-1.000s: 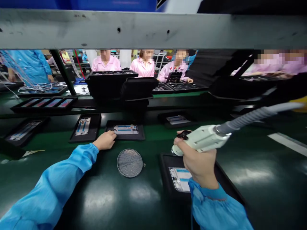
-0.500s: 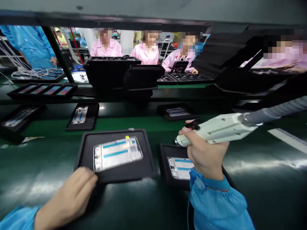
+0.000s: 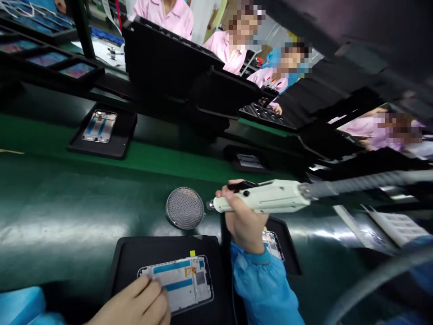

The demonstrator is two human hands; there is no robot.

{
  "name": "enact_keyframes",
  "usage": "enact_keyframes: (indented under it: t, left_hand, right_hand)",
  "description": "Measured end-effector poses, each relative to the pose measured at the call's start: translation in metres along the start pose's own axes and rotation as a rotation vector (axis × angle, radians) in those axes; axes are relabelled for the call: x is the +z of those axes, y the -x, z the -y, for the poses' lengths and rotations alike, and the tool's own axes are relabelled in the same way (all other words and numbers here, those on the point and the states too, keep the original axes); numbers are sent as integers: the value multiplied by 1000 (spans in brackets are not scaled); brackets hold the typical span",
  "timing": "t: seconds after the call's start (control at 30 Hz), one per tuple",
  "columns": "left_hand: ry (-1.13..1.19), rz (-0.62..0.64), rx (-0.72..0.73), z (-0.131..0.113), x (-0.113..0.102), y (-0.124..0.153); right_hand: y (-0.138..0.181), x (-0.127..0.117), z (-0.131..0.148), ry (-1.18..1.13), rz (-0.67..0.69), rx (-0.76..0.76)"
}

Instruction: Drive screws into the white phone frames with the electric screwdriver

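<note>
My right hand (image 3: 245, 221) is wrapped around a pale electric screwdriver (image 3: 280, 196), its tip pointing left. Just beyond that tip lies a round metal screw plate (image 3: 185, 208) dotted with small holes. Closed fingers of my left hand (image 3: 135, 302) cover the left end of a phone frame (image 3: 184, 282); the fingertips are hidden. The frame has blue strips and a yellow tab, and sits in a black tray (image 3: 135, 253) in front of me. Partly behind my right hand, a second phone frame (image 3: 273, 243) rests in another black tray (image 3: 291, 253).
Farther back, a black tray (image 3: 125, 131) carries another phone frame (image 3: 100, 126), and one more tray (image 3: 233, 155) stands to its right. Stacked black trays (image 3: 169, 58) line the shelf before people in pink. A grey cable (image 3: 372, 289) arcs at lower right.
The view has turned and tilted, and the screw plate is now visible. My left hand has gone from the tray's edge to over the phone frame. The screwdriver tip is now beside the screw plate.
</note>
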State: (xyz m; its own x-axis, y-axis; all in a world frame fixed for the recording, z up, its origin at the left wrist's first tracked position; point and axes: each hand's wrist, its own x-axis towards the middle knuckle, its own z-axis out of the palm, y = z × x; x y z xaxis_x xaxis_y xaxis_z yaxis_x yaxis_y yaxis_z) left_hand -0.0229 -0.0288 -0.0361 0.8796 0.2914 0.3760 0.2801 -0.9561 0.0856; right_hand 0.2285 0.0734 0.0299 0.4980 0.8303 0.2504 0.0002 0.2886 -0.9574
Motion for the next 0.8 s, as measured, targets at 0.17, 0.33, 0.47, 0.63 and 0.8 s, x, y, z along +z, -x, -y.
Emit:
enact_keyframes:
  t: [0.17, 0.33, 0.47, 0.63, 0.8]
  left_hand:
    - [-4, 52, -24, 23, -8, -33]
    - [68, 22, -20, 26, -3, -31]
    - [115, 18, -52, 28, -4, -30]
    - [122, 32, -63, 30, -6, -34]
    - [102, 37, -100, 30, -10, -34]
  right_hand:
    - [4, 9, -19, 8, 32, 63]
    - [7, 9, -20, 19, 42, 80]
    - [7, 8, -22, 38, 16, 82]
    - [8, 7, -23, 41, 22, 80]
    - [8, 9, -24, 14, 11, 76]
